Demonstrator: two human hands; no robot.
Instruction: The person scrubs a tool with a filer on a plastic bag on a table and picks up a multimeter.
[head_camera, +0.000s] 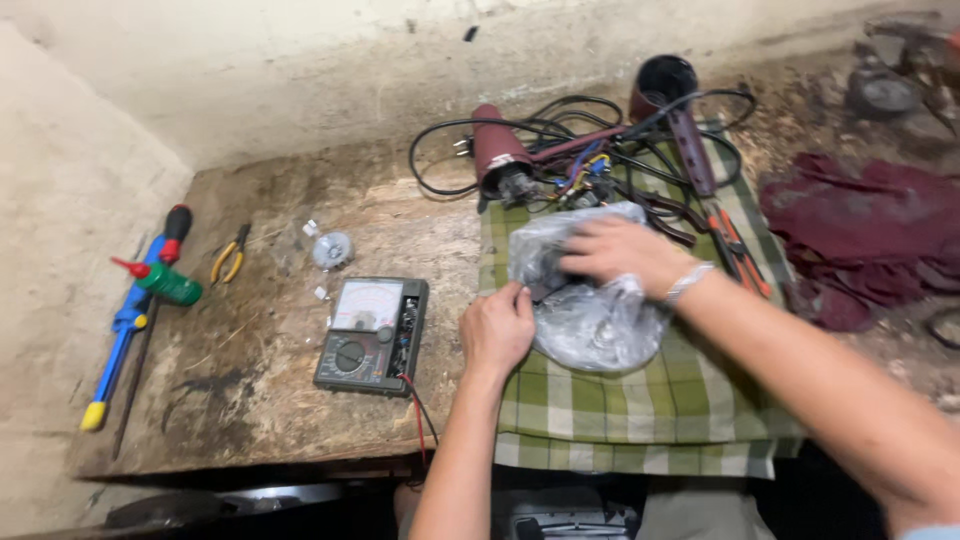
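Both hands are working at a clear plastic bag (590, 310) that is lying on a green checked cloth (620, 410) spread over the near right part of the worn wooden counter (260, 350). The left hand (497, 330) is sitting at the bag's left edge, its grip pressed together and pinching the plastic between thumb and fingertips. The right hand (622, 252) is lying flat across the top of the bag, fingers spread and pressing down on the dark thing inside; what that thing is cannot be told through the crumpled plastic.

Just left of the cloth, an analog multimeter (372, 335) is resting face up, with a red lead (420, 420) trailing toward the near edge of the counter. Beyond it a small round grey part (333, 250) is lying, and further left yellow-handled pliers (230, 256). Near the left edge a green bottle with a red nozzle (165, 282) and a blue tool with a yellow tip (118, 340) are lying together. Along the far edge, a dismantled maroon hair dryer (500, 155) and tangled black cables (580, 130) are sitting. A dark red rag (865, 235) is bunched at the right edge.
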